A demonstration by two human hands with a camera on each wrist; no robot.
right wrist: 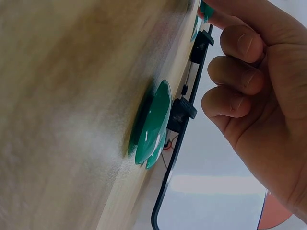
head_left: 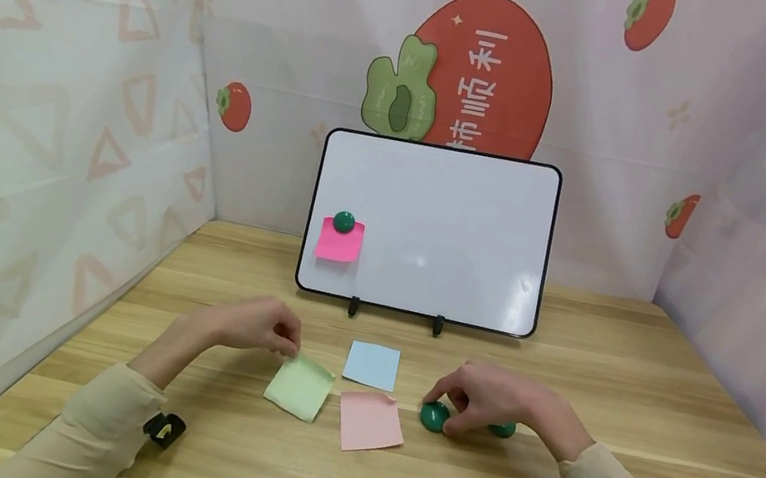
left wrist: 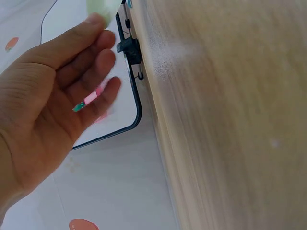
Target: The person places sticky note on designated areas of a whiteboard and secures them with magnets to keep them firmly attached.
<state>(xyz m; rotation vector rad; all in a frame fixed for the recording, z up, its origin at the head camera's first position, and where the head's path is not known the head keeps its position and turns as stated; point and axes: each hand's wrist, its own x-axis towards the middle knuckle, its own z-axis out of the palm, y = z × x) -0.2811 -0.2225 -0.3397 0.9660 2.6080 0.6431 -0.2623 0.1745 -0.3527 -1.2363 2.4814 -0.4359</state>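
Note:
My left hand (head_left: pixel 260 324) pinches a pale green sticky note (head_left: pixel 300 388) by its far left corner, between thumb and fingertips. In the left wrist view the note (left wrist: pixel 104 9) stands up from the thumb tip, and the other fingers curl loosely. On the right, my right hand (head_left: pixel 497 398) grips a round green magnet (head_left: pixel 433 416) with thumb and index finger. More green magnets (head_left: pixel 501 430) lie under that hand, partly hidden by it; the right wrist view shows two domed ones (right wrist: pixel 156 122) overlapping. A light pink note (head_left: pixel 371 423) and a light blue note (head_left: pixel 372 365) lie between the hands.
A whiteboard (head_left: pixel 452 234) stands upright on small black feet (head_left: pixel 438 326) at the back of the wooden table (head_left: pixel 282 476). At its left, a green magnet (head_left: pixel 344 221) holds a bright pink note (head_left: pixel 340 245). Printed curtains (head_left: pixel 258 167) enclose the table.

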